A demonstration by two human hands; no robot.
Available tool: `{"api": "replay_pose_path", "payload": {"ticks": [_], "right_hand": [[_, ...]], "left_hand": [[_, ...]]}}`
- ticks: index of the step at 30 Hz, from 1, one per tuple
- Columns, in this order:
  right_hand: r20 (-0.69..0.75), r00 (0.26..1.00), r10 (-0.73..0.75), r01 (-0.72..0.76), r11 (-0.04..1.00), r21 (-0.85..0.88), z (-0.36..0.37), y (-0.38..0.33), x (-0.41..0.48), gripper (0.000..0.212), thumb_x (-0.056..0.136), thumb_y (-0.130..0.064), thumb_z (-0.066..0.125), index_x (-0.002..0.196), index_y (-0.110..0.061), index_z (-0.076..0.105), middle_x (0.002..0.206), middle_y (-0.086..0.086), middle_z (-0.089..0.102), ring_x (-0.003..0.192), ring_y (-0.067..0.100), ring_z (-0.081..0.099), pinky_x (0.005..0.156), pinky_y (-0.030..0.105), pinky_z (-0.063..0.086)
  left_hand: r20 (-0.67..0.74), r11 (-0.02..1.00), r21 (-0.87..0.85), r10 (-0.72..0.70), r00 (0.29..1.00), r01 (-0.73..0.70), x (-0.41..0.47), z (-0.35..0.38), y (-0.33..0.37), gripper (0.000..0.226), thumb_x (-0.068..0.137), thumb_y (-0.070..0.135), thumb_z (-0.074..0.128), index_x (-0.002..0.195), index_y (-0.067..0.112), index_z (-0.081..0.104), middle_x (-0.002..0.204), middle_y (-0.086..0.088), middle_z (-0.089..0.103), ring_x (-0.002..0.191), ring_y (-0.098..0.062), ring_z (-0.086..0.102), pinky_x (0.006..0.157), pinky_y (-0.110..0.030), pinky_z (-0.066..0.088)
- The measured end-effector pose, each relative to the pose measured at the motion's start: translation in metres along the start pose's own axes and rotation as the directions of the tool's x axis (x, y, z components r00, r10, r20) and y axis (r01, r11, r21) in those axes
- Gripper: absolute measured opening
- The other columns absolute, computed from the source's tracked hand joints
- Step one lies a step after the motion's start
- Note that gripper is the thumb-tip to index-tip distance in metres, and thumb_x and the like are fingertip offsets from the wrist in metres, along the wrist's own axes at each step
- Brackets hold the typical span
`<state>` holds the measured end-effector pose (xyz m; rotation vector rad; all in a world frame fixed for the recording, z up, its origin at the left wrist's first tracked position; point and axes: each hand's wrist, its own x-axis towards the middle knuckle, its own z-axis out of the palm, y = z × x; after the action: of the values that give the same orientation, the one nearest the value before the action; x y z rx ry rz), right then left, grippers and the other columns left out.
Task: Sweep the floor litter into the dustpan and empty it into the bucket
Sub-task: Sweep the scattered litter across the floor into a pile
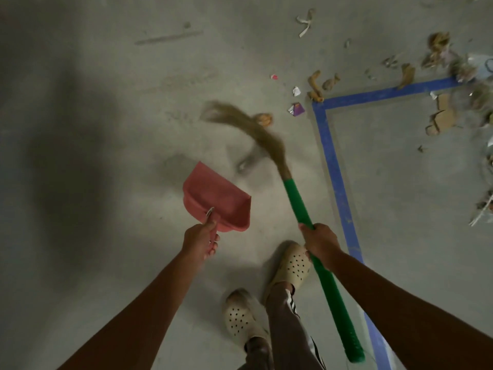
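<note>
Left hand [200, 236] grips the dustpan [217, 196] by its mostly hidden handle, right hand [320, 240] grips the broom [296, 202], bristles [256, 129] blurred.

One view only — a wide-angle camera on the person's head, tilted steeply down at the floor [106, 116] just ahead of the feet [292, 265]. Both forearms [133, 303] enter from the bottom edge. The left hand [200, 237], gripping the dustpan [217, 194], and the right hand [321, 240], gripping the broom [298, 206], sit near mid-frame, close under the lens. The litter [437, 42] lies farther off at the top right — small, partly cut by the frame edge.
</note>
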<state>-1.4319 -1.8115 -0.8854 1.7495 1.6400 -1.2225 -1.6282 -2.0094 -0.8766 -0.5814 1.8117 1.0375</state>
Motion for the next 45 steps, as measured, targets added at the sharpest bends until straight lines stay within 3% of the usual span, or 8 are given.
{"api": "replay_pose_path", "payload": {"ticks": [5, 9, 20, 27, 33, 36, 41, 45], "right_hand": [[-0.068, 0.978, 0.198, -0.151, 0.893, 0.425, -0.063, -0.006, 0.035, 0.041, 0.099, -0.043, 0.058, 0.1, -0.002, 0.059, 0.073, 0.012, 0.062, 0.054, 0.022, 0.057, 0.056, 0.034, 0.053], [-0.179, 0.951, 0.251, -0.095, 0.792, 0.604, -0.109, -0.013, 0.038, 0.04, 0.102, -0.041, 0.054, 0.09, -0.004, 0.059, 0.069, 0.013, 0.058, 0.051, 0.024, 0.055, 0.049, 0.031, 0.048], [-0.148, 0.969, 0.197, -0.057, 0.764, 0.642, -0.158, -0.016, -0.003, 0.034, 0.103, -0.04, 0.05, 0.098, -0.007, 0.057, 0.08, 0.013, 0.06, 0.058, 0.021, 0.056, 0.045, 0.029, 0.049], [-0.111, 0.994, -0.006, 0.058, 0.881, 0.469, -0.149, -0.056, -0.014, 0.029, 0.102, -0.04, 0.051, 0.11, -0.013, 0.057, 0.08, 0.01, 0.063, 0.052, 0.015, 0.058, 0.044, 0.024, 0.05], [0.005, 0.998, -0.068, 0.063, 0.948, 0.312, -0.135, -0.112, 0.001, 0.026, 0.1, -0.044, 0.056, 0.101, -0.017, 0.057, 0.075, 0.006, 0.061, 0.052, 0.014, 0.055, 0.046, 0.025, 0.048], [0.065, 0.998, -0.006, -0.011, 0.968, 0.249, -0.129, -0.135, 0.026, 0.032, 0.099, -0.043, 0.058, 0.095, -0.012, 0.058, 0.074, 0.008, 0.062, 0.051, 0.017, 0.057, 0.047, 0.025, 0.048], [0.0, 0.968, 0.252, -0.214, 0.822, 0.528, -0.117, -0.167, 0.068, 0.039, 0.1, -0.038, 0.06, 0.088, -0.001, 0.058, 0.064, 0.014, 0.059, 0.047, 0.023, 0.055, 0.053, 0.034, 0.05], [-0.122, 0.925, 0.359, -0.18, 0.699, 0.692, -0.114, -0.207, 0.066, 0.039, 0.102, -0.04, 0.054, 0.093, -0.003, 0.058, 0.069, 0.015, 0.059, 0.05, 0.024, 0.055, 0.049, 0.034, 0.05]], "left_hand": [[0.02, 1.0, -0.006, 0.003, 1.0, -0.003, 0.004, 0.03, 0.025, 0.026, 0.097, 0.032, 0.063, 0.089, 0.007, 0.06, 0.066, -0.009, 0.059, 0.042, -0.013, 0.047, 0.037, -0.019, 0.034], [0.054, 1.0, 0.009, 0.019, 0.998, -0.02, 0.003, 0.064, 0.047, 0.028, 0.096, 0.035, 0.066, 0.092, 0.008, 0.061, 0.068, -0.009, 0.059, 0.046, -0.014, 0.047, 0.04, -0.019, 0.036], [0.145, 0.991, 0.101, 0.071, 0.987, -0.087, -0.01, 0.137, 0.113, 0.03, 0.095, 0.034, 0.065, 0.089, 0.005, 0.061, 0.065, -0.008, 0.059, 0.042, -0.012, 0.046, 0.038, -0.02, 0.035], [0.159, 0.992, 0.08, 0.086, 0.984, -0.1, 0.001, 0.141, 0.151, 0.031, 0.096, 0.037, 0.065, 0.092, 0.006, 0.062, 0.065, -0.007, 0.057, 0.043, -0.013, 0.045, 0.036, -0.02, 0.035], [0.139, 0.992, 0.09, 0.074, 0.988, -0.087, 0.024, 0.127, 0.175, 0.033, 0.096, 0.036, 0.064, 0.088, 0.005, 0.061, 0.066, -0.008, 0.059, 0.045, -0.013, 0.048, 0.038, -0.021, 0.037], [0.127, 0.993, 0.102, 0.045, 0.991, -0.058, 0.044, 0.117, 0.191, 0.032, 0.096, 0.035, 0.064, 0.089, 0.004, 0.061, 0.068, -0.009, 0.059, 0.046, -0.014, 0.048, 0.04, -0.022, 0.037], [0.162, 0.993, 0.113, 0.027, 0.986, -0.046, 0.08, 0.089, 0.231, 0.031, 0.095, 0.034, 0.066, 0.095, 0.003, 0.063, 0.07, -0.01, 0.06, 0.047, -0.014, 0.048, 0.04, -0.022, 0.036], [0.226, 0.985, 0.147, 0.059, 0.972, -0.094, 0.101, 0.058, 0.268, 0.03, 0.096, 0.033, 0.066, 0.098, 0.003, 0.063, 0.07, -0.009, 0.06, 0.047, -0.014, 0.048, 0.037, -0.022, 0.035]]}}
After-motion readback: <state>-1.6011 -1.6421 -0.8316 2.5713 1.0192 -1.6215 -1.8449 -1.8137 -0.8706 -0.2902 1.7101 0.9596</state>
